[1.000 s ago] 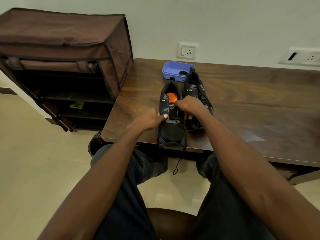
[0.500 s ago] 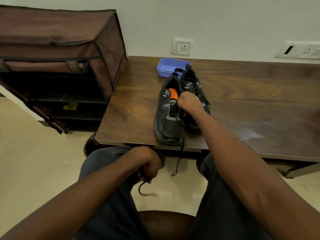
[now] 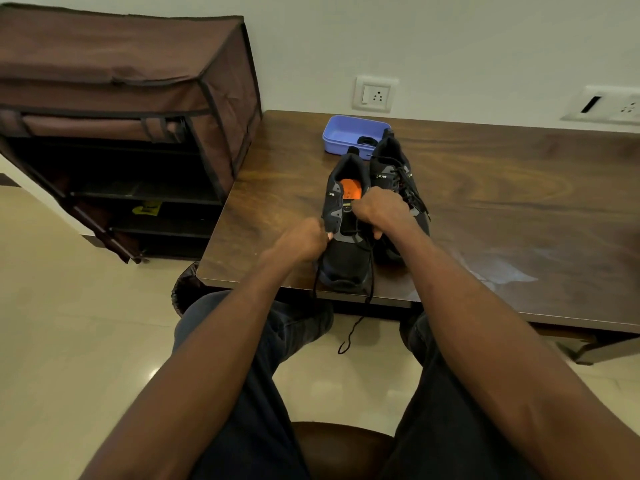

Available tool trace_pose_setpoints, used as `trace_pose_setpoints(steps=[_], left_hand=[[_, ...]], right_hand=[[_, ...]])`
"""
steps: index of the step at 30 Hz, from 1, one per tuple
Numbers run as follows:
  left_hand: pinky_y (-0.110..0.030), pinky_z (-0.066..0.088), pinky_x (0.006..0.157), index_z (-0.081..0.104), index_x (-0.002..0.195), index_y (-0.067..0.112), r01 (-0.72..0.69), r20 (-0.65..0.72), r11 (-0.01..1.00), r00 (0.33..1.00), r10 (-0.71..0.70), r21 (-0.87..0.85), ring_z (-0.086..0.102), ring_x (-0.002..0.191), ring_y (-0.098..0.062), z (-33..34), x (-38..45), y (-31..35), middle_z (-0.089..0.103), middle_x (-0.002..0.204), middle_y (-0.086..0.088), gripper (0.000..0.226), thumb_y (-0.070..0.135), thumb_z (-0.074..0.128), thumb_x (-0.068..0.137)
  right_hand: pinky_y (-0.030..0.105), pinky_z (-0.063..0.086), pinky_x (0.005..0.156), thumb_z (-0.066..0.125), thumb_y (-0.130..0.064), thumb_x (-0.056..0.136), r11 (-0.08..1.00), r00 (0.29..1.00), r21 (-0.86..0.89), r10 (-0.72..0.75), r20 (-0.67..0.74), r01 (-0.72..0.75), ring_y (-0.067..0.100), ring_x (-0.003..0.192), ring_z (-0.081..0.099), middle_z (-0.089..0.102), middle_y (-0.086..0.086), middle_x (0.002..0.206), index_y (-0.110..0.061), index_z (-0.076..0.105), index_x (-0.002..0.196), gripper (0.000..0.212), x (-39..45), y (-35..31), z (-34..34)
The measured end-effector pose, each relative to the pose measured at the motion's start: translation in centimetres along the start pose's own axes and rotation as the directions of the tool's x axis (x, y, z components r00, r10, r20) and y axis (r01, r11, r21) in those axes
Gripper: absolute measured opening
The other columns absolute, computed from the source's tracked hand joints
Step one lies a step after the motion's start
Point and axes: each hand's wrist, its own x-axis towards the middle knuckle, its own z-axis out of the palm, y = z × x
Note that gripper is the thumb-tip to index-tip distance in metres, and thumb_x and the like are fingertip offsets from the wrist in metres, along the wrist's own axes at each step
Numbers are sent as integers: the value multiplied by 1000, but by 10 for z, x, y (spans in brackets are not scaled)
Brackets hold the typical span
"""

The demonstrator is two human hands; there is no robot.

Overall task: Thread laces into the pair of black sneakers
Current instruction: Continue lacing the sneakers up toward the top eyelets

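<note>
A black lace point(image 3: 360, 317) hangs off the table point(image 3: 519, 209) edge, w/ its end dangling over the floor between the person's knees. On the table, near the front edge, sits the near sneaker point(image 3: 346, 251), toe toward the person, orange inside. Left hand point(image 3: 304, 239) is at its left side, fingers curled & pinching the lace there. Right hand point(image 3: 379, 211) is on top of the shoe, fingers curled on the tongue area; can't tell exactly what they pinch. The 2nd sneaker point(image 3: 398, 174) sits just beside it on the right, laced. Behind is a blue tray point(image 3: 341, 135). Left of the table is a brown shoe rack point(image 3: 121, 98).
</note>
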Motion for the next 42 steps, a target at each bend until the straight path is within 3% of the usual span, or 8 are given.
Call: trace_pose_setpoints(steps=[5, 9, 14, 18, 23, 27, 34, 42], left_hand=[[-33, 42, 75, 59, 110, 3, -127, 192, 973, 977, 90, 193, 58, 97, -28, -2, -7, 12, 62, 110, -15, 24, 20, 44, 102], [-25, 50, 68, 66, 97, 4, -76, 618, 938, 769, -160, 338, 57, 71, -14, 7, -19, 0, 62, 81, -5, 26, 24, 49, 102], [-23, 48, 64, 62, 79, 15, -62, 723, 919, 639, -262, 389, 54, 63, -10, 20, -21, -15, 62, 69, 2, 22, 24, 56, 99], [-23, 47, 63, 61, 80, 15, 15, 663, 916, 686, -301, 400, 52, 66, -11, 10, -15, -24, 60, 77, 1, 23, 30, 58, 98], [-32, 46, 72, 59, 94, 16, 78, 114, 995, 990, -84, 56, 57, 81, -17, -14, -4, -20, 62, 89, -2, 27, 42, 67, 89], [-40, 56, 79, 51, 89, 17, 142, 124, 949, 986, -110, -283, 62, 80, -20, -14, 1, -9, 63, 86, -6, 38, 40, 80, 79], [-32, 57, 56, 40, 133, 20, 152, 207, 968, 972, -110, -199, 61, 73, -19, -4, -14, 23, 51, 90, 1, 70, 33, 82, 78], [-39, 53, 92, 52, 130, 15, 106, 116, 991, 989, -96, -81, 62, 106, -26, 4, -8, 27, 61, 123, -8, 69, 42, 83, 75]], right_hand=[[41, 50, 81, 41, -18, 97, 997, 999, 77, -15, -38, 18, 36, 99, 62, 66, 19, 107, -1, 62, 107, 29, 1, 2, 4], [42, 56, 82, 40, -15, 97, 997, 998, 79, -17, -56, 22, 36, 90, 68, 68, 19, 92, -3, 57, 86, 24, 4, 5, 4], [48, 56, 86, 39, -15, 97, 996, 996, 69, -42, -85, 48, 37, 94, 67, 68, 20, 98, -1, 61, 106, 28, 1, 4, 5], [44, 56, 82, 40, -24, 97, 996, 994, 64, -64, -84, 69, 34, 85, 68, 70, 18, 95, -6, 59, 97, 26, 4, 8, 7], [41, 61, 74, 52, -50, 96, 986, 997, 166, -45, 71, 32, 28, 66, 72, 70, 15, 71, -6, 57, 86, 45, 6, 15, -6], [44, 61, 80, 68, -36, 91, 979, 981, 204, -22, 193, -18, 30, 81, 74, 70, 15, 81, -5, 60, 86, 32, -3, 22, -7], [35, 61, 71, 66, -27, 92, 998, 987, 60, 14, 160, -24, 21, 60, 67, 71, 10, 69, -6, 63, 81, 24, -21, 33, 14], [37, 43, 76, 48, -18, 91, 998, 998, 32, -53, 40, 52, 36, 105, 60, 65, 15, 107, -7, 62, 100, 20, -30, 30, 14]])
